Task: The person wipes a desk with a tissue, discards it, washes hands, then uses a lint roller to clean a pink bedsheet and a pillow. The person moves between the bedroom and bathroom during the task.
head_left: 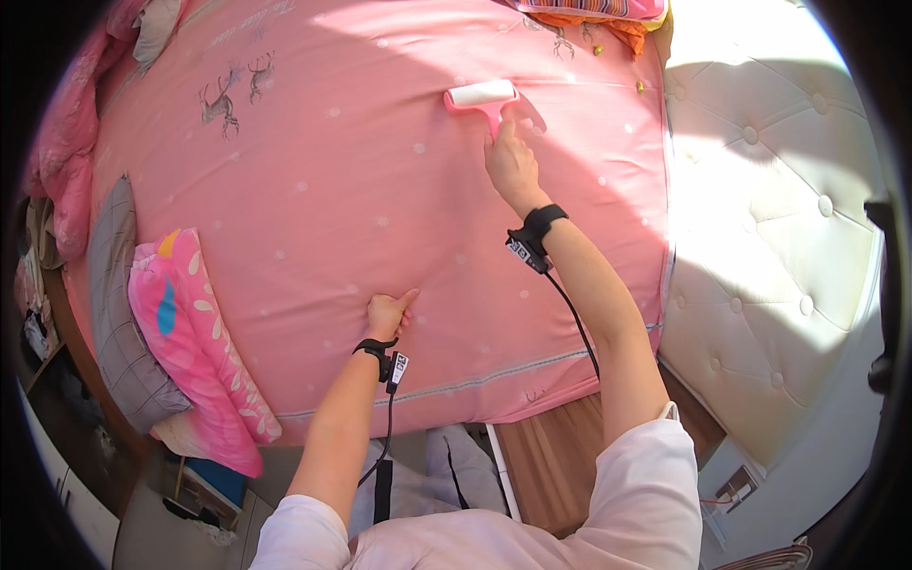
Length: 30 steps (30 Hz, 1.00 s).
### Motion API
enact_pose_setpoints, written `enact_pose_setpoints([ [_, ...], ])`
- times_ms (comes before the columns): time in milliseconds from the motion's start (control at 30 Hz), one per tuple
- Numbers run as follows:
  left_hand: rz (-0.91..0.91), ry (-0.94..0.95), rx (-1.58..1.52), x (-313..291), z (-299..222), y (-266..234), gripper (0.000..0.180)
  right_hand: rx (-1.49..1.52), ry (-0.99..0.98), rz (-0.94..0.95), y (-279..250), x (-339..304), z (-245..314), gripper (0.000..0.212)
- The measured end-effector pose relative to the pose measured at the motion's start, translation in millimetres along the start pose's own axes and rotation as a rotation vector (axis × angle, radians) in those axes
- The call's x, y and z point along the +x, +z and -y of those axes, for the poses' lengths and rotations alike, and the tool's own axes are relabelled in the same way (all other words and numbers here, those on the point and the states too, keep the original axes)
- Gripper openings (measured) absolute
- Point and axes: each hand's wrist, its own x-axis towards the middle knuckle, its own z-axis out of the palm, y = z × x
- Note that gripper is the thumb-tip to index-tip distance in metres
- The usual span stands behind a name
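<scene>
My right hand [513, 166] is reached out over the far right part of the bed, fingers wrapped round the pink handle of a lint roller [483, 93]. The roller's white cylinder lies against the pink bed sheet [342, 180], and its shadow falls to the right. Nearer to me, my left hand [388, 315] presses on the sheet with its fingers curled under and its thumb stretched out to the right. Whether those fingers hold any cloth is hidden. Creases in the sheet run around that hand. Each wrist wears a black strap with a small device and a cable.
At the left edge lie a folded pink patterned blanket [195, 332] and a grey checked pillow [128, 313]. A cream tufted headboard [769, 218] borders the bed's right side. Bright striped bedding [603, 8] sits at the far right. A brown wooden surface [551, 461] stands below the bed's near edge.
</scene>
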Motion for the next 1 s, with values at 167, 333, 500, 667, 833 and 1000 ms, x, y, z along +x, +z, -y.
enact_pose_setpoints([
  [167,0.019,0.005,-0.069,-2,3,-2,0.049,0.064,-0.102,-0.199,-12,111,60,0.039],
  [333,-0.005,0.001,-0.068,-2,4,-2,0.05,0.14,-0.195,-0.197,30,79,93,0.036],
  [500,-0.021,0.031,-0.02,-4,4,-2,0.05,-0.062,-0.079,0.058,41,-45,34,0.032],
  [667,-0.001,0.064,0.013,-3,7,-6,0.049,-0.127,-0.056,0.285,6,-236,-43,0.031],
  [833,0.143,0.137,-0.052,-11,13,-15,0.046,-0.103,-0.061,0.419,-40,-341,-66,0.028],
  [1000,0.401,0.228,-0.088,-30,42,-73,0.038,-0.105,-0.212,0.303,-3,-296,-31,0.028],
])
